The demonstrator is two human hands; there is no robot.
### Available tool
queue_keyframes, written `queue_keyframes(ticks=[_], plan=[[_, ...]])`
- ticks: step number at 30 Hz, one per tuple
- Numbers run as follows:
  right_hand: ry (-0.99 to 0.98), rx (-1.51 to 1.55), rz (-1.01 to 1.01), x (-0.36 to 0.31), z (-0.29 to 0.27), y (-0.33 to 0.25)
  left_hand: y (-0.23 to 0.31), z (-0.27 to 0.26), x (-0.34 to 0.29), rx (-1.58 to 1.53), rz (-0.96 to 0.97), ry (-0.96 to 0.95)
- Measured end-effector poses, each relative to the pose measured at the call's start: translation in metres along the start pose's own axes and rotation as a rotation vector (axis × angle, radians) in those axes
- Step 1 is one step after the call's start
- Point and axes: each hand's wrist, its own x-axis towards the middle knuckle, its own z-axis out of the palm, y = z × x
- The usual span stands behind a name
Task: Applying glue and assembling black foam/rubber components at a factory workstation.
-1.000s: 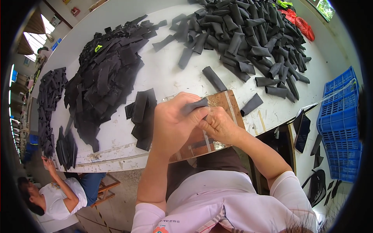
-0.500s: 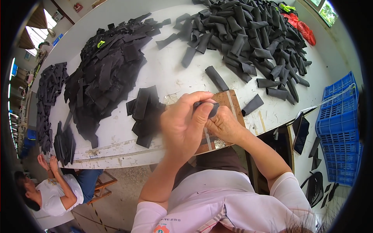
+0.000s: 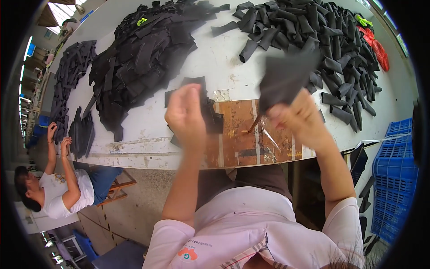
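My right hand grips a black fabric piece by its lower end, above the right part of a brown board. Motion smears that piece, and its exact shape cannot be made out. My left hand is raised over a small stack of black flat pieces; it looks loosely open, with nothing seen in it, though blurred. A thin reddish-brown stick shows just below my right hand; whether it is held or lies on the board I cannot tell.
A large heap of flat black pieces covers the table's left side. Black rolled tubes are piled at the far right, beside a red plastic bag. Blue crates stand at right. A co-worker sits at left by more black strips.
My hands, together around a dark piece before, are now apart. The right has moved right with a black piece, the left toward the small stack. The view has shifted, uncovering more of the board.
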Motion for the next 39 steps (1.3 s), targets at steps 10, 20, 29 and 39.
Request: queue_keyframes(ticks=[10, 20, 29, 39], plan=[[0.487, 0.235, 0.304, -0.045, 0.013, 0.068, -0.119, -0.039, 0.063, 1.029, -0.067, -0.284], [0.178, 0.249, 0.385, -0.061, 0.069, 0.073, -0.121, -0.021, 0.071, 0.872, 0.140, -0.316], [0.153, 0.233, 0.381, -0.067, 0.084, 0.078, -0.123, -0.037, 0.082, 0.712, 0.059, -0.236], [0.250, 0.532, 0.162, -0.030, 0.129, 0.065, -0.006, -0.067, -0.030, -0.993, -0.992, 0.158]])
